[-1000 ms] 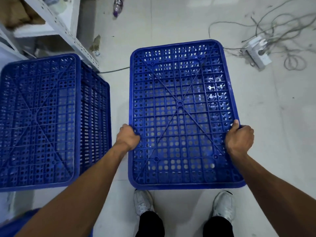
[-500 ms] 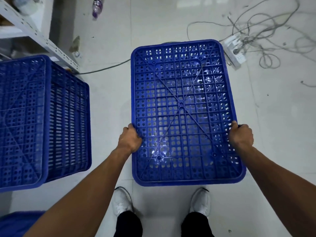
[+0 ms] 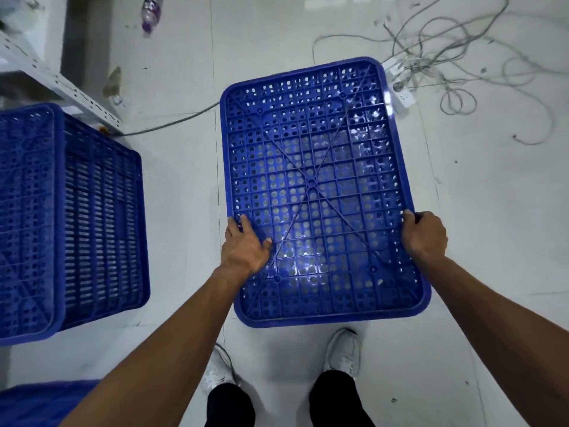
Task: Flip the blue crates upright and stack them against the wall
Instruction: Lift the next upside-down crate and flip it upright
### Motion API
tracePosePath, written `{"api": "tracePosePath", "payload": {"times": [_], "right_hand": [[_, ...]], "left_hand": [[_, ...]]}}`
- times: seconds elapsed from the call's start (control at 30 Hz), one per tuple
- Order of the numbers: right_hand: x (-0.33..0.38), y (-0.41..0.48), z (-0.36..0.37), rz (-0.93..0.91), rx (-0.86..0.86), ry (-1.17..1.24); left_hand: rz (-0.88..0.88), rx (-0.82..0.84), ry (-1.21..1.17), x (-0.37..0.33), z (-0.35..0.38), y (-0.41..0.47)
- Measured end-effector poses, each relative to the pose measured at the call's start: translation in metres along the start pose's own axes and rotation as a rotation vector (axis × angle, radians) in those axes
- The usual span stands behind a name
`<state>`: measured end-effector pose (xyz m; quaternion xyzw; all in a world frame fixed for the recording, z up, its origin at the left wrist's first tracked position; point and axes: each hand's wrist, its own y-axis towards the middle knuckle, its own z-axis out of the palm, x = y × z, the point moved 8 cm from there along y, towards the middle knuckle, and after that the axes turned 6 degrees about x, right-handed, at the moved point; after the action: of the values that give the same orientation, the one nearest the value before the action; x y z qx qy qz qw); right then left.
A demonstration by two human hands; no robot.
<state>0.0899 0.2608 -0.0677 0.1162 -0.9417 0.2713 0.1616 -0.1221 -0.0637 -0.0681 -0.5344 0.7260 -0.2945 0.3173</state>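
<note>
Above the floor (image 3: pixel 184 211), the inverted blue crate (image 3: pixel 317 186) is held: right hand (image 3: pixel 426 234) clamped on its edge, left hand (image 3: pixel 246 245) laid flat (fingers spread) on its base.

We count two blue crates in full view, one (image 3: pixel 320 192) bottom-up ahead, another (image 3: pixel 67 220) at left; a blue edge (image 3: pixel 46 402) at lower left may be a third. One plastic bottle (image 3: pixel 150 12), one power strip (image 3: pixel 400 87), two white shoes (image 3: pixel 345 352).

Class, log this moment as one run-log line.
stage: pre-flip | left hand: flat on crate base | right hand: gripping right edge | crate: upside down | second crate: left, inverted
</note>
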Motion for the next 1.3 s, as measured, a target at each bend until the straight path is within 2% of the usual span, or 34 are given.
{"api": "tracePosePath", "payload": {"times": [0.17,0.27,0.47,0.63,0.83,0.97,1.1,1.2,1.3], "right_hand": [[0.04,-0.037,-0.018,-0.179,-0.015,-0.054],[0.071,-0.07,-0.024,-0.255,-0.013,-0.098],[0.132,-0.136,-0.011,-0.385,0.008,-0.122],[0.175,-0.183,0.013,-0.447,0.047,-0.054],[0.222,-0.234,0.047,-0.592,0.139,-0.004],[0.245,-0.257,0.073,-0.735,0.24,-0.054],[0.238,-0.248,0.092,-0.629,0.25,-0.043],[0.22,-0.229,0.096,-0.489,0.169,-0.098],[0.205,-0.215,0.096,-0.374,0.073,-0.082]], "left_hand": [[0.155,0.039,0.004,-0.041,-0.022,-0.028],[0.184,0.049,-0.059,-0.055,-0.039,-0.046],[0.368,-0.012,-0.277,-0.068,-0.073,-0.084],[0.488,-0.151,-0.266,-0.051,-0.087,-0.105],[0.349,-0.242,-0.418,0.005,-0.099,-0.115],[0.216,-0.317,-0.333,0.048,-0.113,-0.115],[0.141,-0.351,-0.268,0.095,-0.118,-0.111],[0.054,-0.392,-0.266,0.138,-0.122,-0.1],[-0.087,-0.351,-0.314,0.19,-0.125,-0.084]]}}
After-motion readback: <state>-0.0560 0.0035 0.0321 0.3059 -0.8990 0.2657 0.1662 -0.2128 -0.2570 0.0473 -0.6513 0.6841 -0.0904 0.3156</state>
